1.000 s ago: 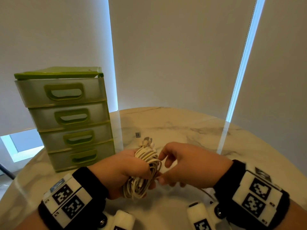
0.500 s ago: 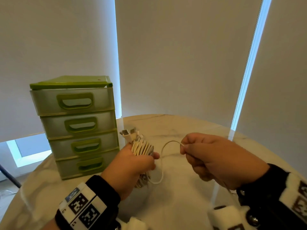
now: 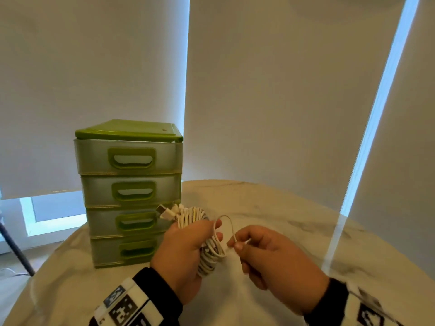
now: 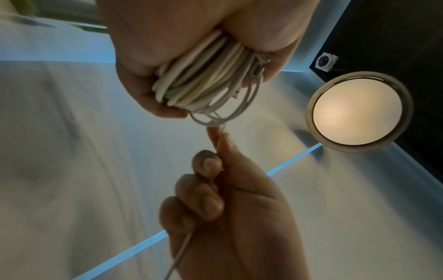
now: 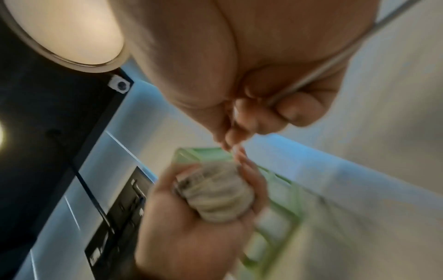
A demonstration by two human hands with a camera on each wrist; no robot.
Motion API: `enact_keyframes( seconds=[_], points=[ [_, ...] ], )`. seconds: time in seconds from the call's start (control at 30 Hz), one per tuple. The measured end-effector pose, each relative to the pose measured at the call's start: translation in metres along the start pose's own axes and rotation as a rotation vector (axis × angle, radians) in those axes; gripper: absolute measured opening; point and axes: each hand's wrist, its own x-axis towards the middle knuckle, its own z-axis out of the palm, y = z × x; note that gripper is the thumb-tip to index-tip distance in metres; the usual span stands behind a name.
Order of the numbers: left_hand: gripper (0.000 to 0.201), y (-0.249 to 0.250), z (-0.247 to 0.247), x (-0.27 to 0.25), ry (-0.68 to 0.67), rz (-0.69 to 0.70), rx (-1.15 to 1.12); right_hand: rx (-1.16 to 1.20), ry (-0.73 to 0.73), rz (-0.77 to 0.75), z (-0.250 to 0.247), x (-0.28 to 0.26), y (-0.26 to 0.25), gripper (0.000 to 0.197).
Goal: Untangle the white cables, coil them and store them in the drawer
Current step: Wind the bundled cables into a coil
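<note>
A round marble table (image 3: 282,208) stands before pale roller blinds (image 3: 270,90) (ceiling lamp (image 4: 357,110) lit).

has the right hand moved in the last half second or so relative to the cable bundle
Yes. In the head view the right hand has closed in on the cable bundle gripped by the left hand, shrinking the loose loop between them.

Your cables (image 3: 208,234) look like smooth white plastic, with a metal plug tip. The drawers (image 3: 128,191) are frosted translucent plastic with glossy green trim. You work over a polished marble-look table (image 3: 282,220).
</note>
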Motion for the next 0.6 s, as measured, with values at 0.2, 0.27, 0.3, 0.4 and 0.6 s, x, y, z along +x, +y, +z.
enact_keyframes(
  seconds=[0.2,0.27,0.3,0.4,0.6],
  points=[
    [0.063,-0.01,0.004,-0.004,-0.078,-0.04,0.055,-0.047,0.067,-0.103,0.003,0.002,0.022,0.021],
    [0.061,-0.01,0.005,-0.005,-0.109,-0.017,0.084,-0.079,0.051,-0.135,-0.002,0.0,0.02,0.022],
    [0.058,-0.01,0.004,-0.004,-0.111,0.004,0.099,-0.085,0.036,-0.144,-0.003,-0.001,0.019,0.022],
    [0.047,-0.009,0.003,-0.003,-0.049,0.066,0.183,-0.004,-0.016,-0.1,-0.008,-0.004,0.018,0.021],
    [0.047,-0.01,0.001,-0.001,-0.015,0.185,0.342,0.349,0.005,-0.069,-0.01,-0.005,0.016,0.035]
  ],
)
